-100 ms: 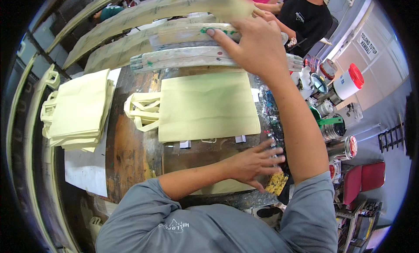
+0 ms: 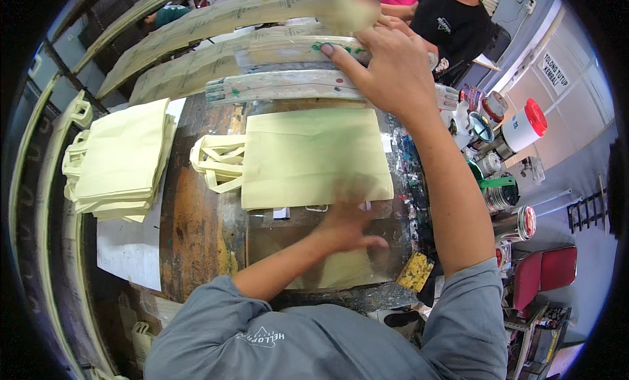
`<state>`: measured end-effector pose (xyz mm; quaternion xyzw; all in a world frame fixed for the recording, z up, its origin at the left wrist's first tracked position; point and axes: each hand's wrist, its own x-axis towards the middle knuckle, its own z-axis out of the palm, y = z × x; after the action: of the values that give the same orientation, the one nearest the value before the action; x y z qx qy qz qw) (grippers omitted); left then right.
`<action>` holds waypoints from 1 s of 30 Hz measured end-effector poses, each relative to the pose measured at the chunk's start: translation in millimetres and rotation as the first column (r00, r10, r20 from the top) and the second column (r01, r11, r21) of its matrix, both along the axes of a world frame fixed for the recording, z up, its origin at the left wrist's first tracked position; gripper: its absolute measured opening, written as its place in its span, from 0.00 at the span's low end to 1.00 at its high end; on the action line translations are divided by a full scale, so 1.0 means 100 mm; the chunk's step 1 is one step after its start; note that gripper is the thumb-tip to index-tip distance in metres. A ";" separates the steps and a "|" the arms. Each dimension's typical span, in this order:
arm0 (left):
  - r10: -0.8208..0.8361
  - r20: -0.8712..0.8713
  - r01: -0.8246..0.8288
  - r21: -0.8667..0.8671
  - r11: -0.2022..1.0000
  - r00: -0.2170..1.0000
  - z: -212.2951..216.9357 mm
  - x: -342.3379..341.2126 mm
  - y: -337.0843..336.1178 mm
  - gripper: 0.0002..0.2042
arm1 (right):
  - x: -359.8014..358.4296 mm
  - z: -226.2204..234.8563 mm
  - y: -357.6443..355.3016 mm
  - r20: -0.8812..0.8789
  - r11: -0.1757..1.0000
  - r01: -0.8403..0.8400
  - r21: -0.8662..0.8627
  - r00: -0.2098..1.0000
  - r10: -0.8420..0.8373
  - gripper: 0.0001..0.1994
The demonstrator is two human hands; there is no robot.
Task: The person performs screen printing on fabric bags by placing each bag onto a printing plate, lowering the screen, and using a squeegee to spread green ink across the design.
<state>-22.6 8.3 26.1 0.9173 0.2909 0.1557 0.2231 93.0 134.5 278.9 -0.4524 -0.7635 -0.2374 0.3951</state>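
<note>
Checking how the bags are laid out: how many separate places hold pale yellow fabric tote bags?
2. One pale yellow fabric tote bag lies flat on the worn wooden table; a stack of the same bags sits at the left. The stack's number is hidden.

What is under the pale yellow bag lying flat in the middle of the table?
The pale yellow bag lies on a paint-stained wooden table. Whatever is directly beneath its body is covered.

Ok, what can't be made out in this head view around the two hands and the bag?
- Left hand: motion-blurred; whether it touches the yellow bag is unclear.
- Right hand: its palm covers the wooden frame, so the grip is hidden.
- Paint cans: partly behind the right forearm, contents too small.
- Stack of bags: count unreadable.
</note>
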 end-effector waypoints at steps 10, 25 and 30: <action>0.360 -0.202 -0.319 0.211 0.924 0.911 -0.36 -0.60 0.02 0.59 | 0.06 -0.06 -0.14 0.089 0.988 0.128 -0.086 0.989 -0.120 0.26; 0.538 -0.028 -0.490 0.376 0.787 0.843 -0.12 -0.57 -0.16 0.59 | 0.00 -0.11 -0.32 0.032 0.996 0.080 -0.042 0.996 -0.079 0.26; 0.652 0.476 -0.448 -0.479 0.755 0.590 0.20 -1.31 0.25 0.55 | -0.11 -0.15 -0.44 0.076 0.988 0.111 -0.106 0.992 -0.103 0.25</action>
<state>-153.9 33.2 46.4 0.6283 0.4940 0.4612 0.3853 82.3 90.9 263.9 -0.5052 -0.7634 -0.2314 0.3292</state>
